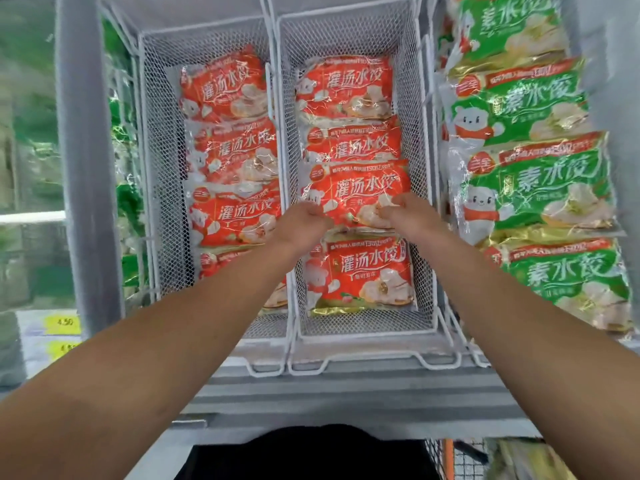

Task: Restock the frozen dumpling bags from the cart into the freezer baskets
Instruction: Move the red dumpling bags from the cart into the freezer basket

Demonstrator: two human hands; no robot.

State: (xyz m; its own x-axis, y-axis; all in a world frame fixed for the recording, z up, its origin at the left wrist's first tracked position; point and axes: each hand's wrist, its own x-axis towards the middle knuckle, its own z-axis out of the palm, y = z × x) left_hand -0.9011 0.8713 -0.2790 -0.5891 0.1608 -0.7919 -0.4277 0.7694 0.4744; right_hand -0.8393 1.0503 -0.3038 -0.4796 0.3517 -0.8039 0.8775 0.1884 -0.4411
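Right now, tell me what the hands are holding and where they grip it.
Both hands, left and right, pinch the red dumpling bag along its near edge, third back in the middle basket.

Head cam looks down, close over freezer baskets point(360, 336) w/ hands.

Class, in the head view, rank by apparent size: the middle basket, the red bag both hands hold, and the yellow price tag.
1. Middle basket
2. Red bag, gripped by the left hand and right hand
3. Yellow price tag
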